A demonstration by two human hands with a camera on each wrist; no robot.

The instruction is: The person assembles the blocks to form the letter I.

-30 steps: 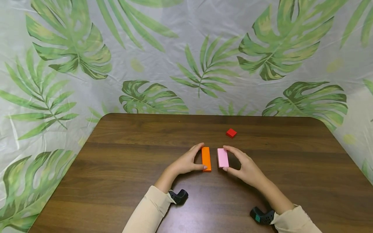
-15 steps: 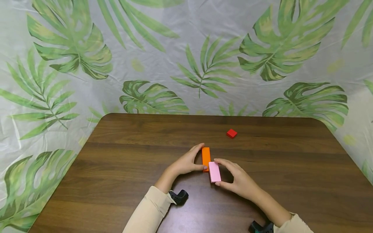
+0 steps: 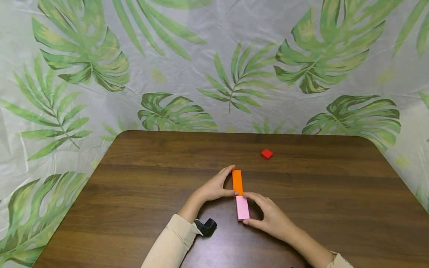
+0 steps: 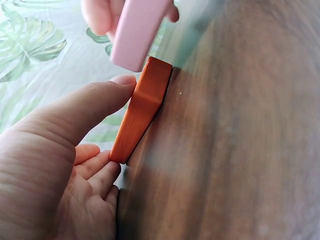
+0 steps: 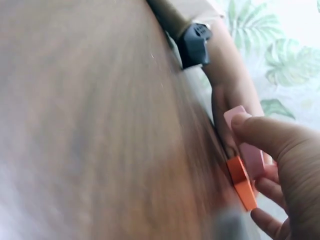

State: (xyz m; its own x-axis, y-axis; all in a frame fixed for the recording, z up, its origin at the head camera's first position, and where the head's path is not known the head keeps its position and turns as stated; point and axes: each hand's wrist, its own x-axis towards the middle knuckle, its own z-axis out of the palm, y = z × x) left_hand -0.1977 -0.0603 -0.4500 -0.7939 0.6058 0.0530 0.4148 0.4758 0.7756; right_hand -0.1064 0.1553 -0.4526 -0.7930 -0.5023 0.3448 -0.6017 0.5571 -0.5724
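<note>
An orange block (image 3: 237, 181) lies lengthwise on the table, and my left hand (image 3: 212, 187) pinches it between the thumb at its near end and the fingers at its far end. My right hand (image 3: 273, 217) grips a pink block (image 3: 242, 208) by its two ends, thumb nearest me. Seen from the left wrist, the pink block (image 4: 140, 32) is raised off the table, just above the near end of the orange block (image 4: 145, 95). Whether the two blocks touch cannot be told.
A small red block (image 3: 266, 153) sits farther back on the brown wooden table (image 3: 151, 178). A black wrist device (image 3: 206, 227) is on the left wrist. Behind the table's far edge hangs a leaf-patterned cloth (image 3: 181, 67).
My right hand has carried the pink block toward me and to the left, from beside the orange block to its near end. The left hand and the orange block have stayed put.
</note>
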